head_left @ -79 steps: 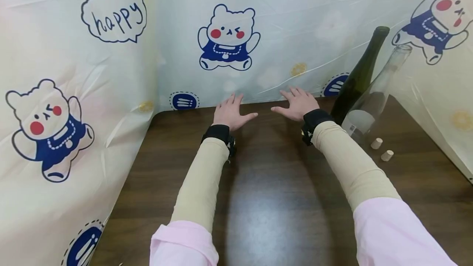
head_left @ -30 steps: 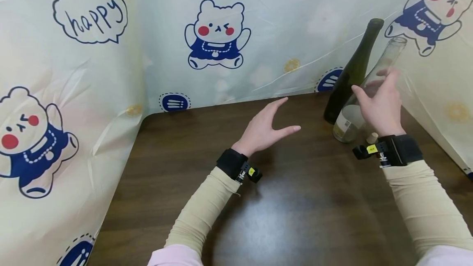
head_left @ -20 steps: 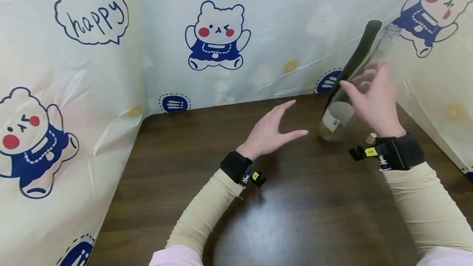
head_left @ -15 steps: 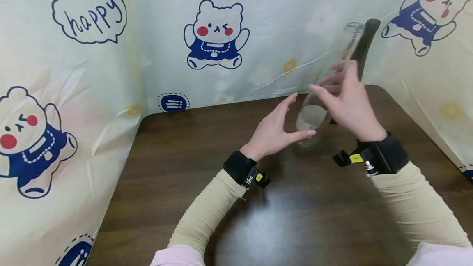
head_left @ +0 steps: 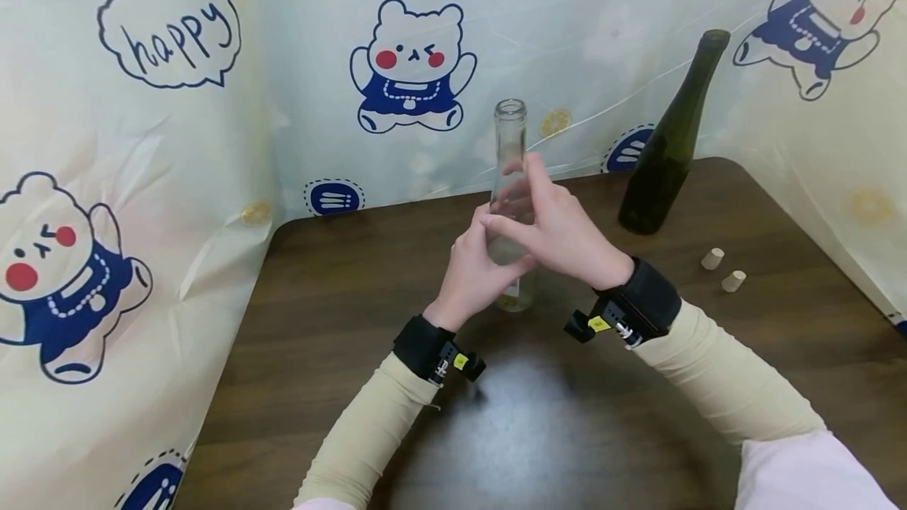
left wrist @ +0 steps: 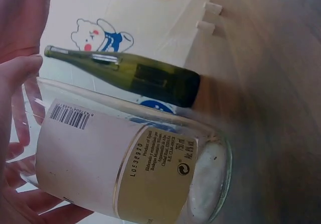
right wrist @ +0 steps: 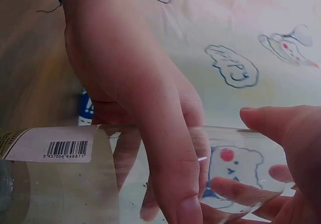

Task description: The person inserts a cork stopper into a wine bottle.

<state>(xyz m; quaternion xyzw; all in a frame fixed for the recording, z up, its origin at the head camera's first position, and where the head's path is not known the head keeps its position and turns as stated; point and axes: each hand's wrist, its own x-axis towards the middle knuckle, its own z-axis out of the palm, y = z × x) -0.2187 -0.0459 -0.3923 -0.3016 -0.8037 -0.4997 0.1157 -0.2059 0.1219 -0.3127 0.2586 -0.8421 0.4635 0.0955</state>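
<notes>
A clear glass bottle (head_left: 511,179) stands upright on the dark wooden table (head_left: 354,290), a little above the centre of the head view, its open mouth near the upper middle of the frame. Both hands are wrapped round it. The left hand (head_left: 476,270) comes up from the lower left, forearm in a beige sleeve angled toward the centre, and grips the lower body of the bottle from its left side, fingers curled round the glass. The right hand (head_left: 560,230) reaches in from the lower right, wrist bent inward, and holds the bottle higher up at the shoulder and lower neck, overlapping the left hand; its thumb points left across the glass and the fingers curl behind it. Each wrist carries a black strap (head_left: 423,345) with a small device on it.

In the left wrist view the bottle fills the lower left, showing a white and cream label (left wrist: 115,169) with a barcode, and fingertips (left wrist: 20,71) show at the left edge pressed to the glass. In the right wrist view the left hand's fingers (right wrist: 165,163) cross the clear glass in the middle, and the right thumb (right wrist: 281,128) lies against it at the right edge.

A dark green bottle (head_left: 673,140) stands upright at the upper right, well apart from the hands. Two corks (head_left: 723,270) lie on the table to its lower right, near each other. A printed plastic sheet (head_left: 177,140) with cartoon bears backs the table.
</notes>
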